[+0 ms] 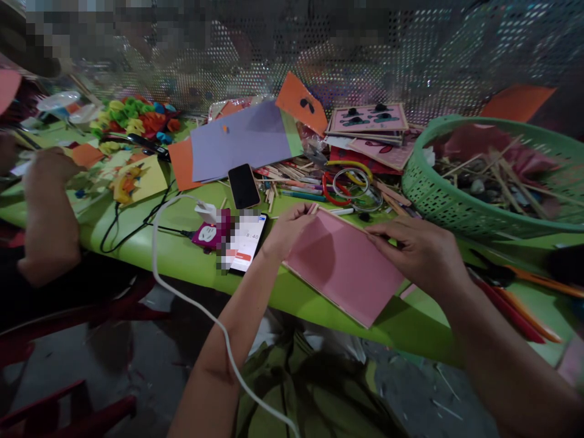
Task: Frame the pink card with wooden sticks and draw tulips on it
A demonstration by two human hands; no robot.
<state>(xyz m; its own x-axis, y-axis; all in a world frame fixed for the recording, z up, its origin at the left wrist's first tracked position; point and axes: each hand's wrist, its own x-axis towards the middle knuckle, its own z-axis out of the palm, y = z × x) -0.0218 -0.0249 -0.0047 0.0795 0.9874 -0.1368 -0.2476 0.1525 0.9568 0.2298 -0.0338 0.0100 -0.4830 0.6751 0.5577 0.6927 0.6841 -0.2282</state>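
A pink card (344, 261) with thin pale strips along its top and bottom edges lies tilted at the front edge of the green table. My left hand (292, 230) grips its upper left corner, fingers closed near the end of the top strip. On the upper right side, my right hand (417, 249) pinches the card's edge between thumb and fingers. A lit phone (246, 243) lies left of my left wrist, beside a magenta power socket block (210, 233). Behind it rests a dark-screened phone (244, 186).
A green basket (422, 176) of sticks stands right, near orange-handled scissors (524, 275). Purple sheets (241, 143), decorated cards (367, 118) and pens (303, 196) lie behind. A white cable (187, 295) crosses my left arm. A co-worker's arm (50, 207) is left.
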